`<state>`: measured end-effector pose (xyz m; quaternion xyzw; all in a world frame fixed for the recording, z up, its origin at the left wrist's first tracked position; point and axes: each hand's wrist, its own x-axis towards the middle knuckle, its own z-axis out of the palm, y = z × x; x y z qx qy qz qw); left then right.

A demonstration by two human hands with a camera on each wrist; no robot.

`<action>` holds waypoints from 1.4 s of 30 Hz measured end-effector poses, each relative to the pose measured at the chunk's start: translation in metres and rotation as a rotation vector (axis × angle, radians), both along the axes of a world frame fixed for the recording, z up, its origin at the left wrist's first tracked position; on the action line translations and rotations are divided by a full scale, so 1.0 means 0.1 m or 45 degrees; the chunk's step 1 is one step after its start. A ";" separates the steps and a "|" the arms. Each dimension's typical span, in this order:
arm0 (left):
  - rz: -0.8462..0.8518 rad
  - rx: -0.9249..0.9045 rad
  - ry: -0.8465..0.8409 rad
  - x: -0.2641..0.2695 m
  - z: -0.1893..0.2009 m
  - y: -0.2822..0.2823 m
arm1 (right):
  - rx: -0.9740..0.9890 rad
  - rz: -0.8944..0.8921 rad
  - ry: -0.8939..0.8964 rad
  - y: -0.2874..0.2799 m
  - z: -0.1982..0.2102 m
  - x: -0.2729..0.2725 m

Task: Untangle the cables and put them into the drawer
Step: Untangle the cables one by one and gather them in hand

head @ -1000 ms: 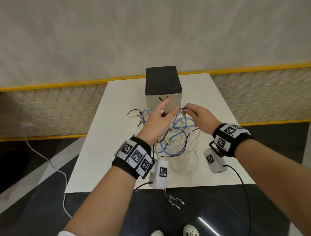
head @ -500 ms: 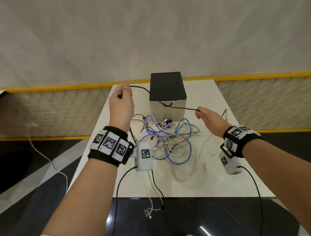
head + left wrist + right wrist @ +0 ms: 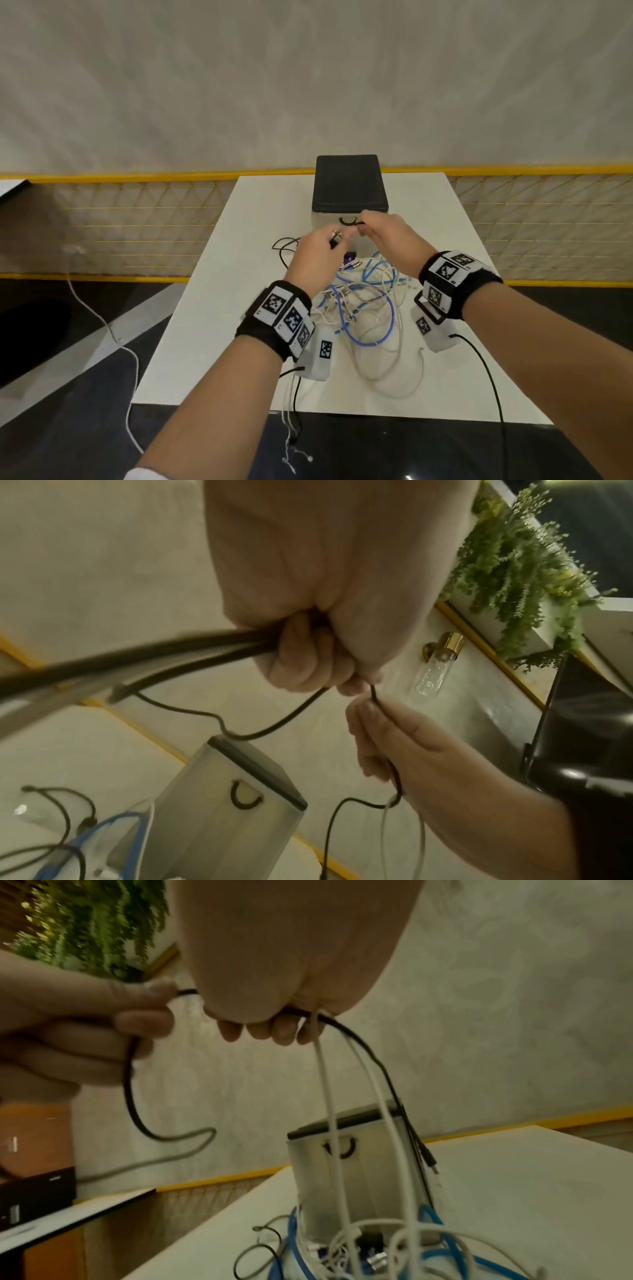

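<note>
A thin black cable [image 3: 291, 718] runs between my two hands, which are raised close together in front of the drawer box [image 3: 349, 192]. My left hand [image 3: 334, 240] grips it near a metal plug, fingers curled round it [image 3: 308, 647]. My right hand [image 3: 364, 224] pinches the same black cable [image 3: 130, 1096], and white cables [image 3: 325, 1085] hang from its curled fingers too. The box is white with a black top, and its front with a black loop handle [image 3: 339, 1148] is closed. A tangle of blue and white cables [image 3: 366, 301] lies on the white table [image 3: 239, 308] below my wrists.
Some thin cable ends [image 3: 291, 411] hang over the table's front edge. A yellow mesh fence [image 3: 144, 222] runs behind and beside the table. A white cord [image 3: 102, 318] trails over the dark floor at left. Bare table top lies left and right of the box.
My left hand has come down from the far left and now meets the right hand in front of the box. The black cable, stretched between them before, now hangs slack.
</note>
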<state>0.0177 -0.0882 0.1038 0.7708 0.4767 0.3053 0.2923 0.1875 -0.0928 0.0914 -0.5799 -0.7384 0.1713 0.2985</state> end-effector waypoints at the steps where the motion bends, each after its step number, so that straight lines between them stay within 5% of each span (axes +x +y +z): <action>1: 0.065 0.025 -0.057 -0.05 0.04 0.01 | -0.046 -0.033 0.027 0.01 -0.03 0.02; 5: 0.287 0.114 -0.330 -0.39 0.25 0.12 | -0.197 -0.228 -0.287 -0.10 -0.29 0.28; 10: 0.228 0.146 -0.188 -0.62 0.26 0.03 | -0.190 -0.203 -0.525 -0.12 -0.59 0.48; 15: 0.348 0.186 -0.359 -0.75 0.22 -0.06 | -0.282 -0.312 -0.675 -0.02 -0.70 0.50; 22: 0.301 0.210 -0.350 -0.94 0.34 -0.23 | -0.383 -0.359 -0.571 -0.02 -0.70 0.42; 25: 0.159 0.229 -0.326 -1.08 0.40 -0.31 | -0.386 -0.368 -0.633 -0.05 -0.72 0.39; 31: -0.096 0.109 -0.255 -1.22 0.35 -0.52 | -0.242 -0.373 -0.376 -0.03 -0.70 0.28; 42: -0.417 -0.313 0.290 -0.94 -0.28 -0.94 | -0.005 -0.112 -0.282 -0.29 -0.51 -0.29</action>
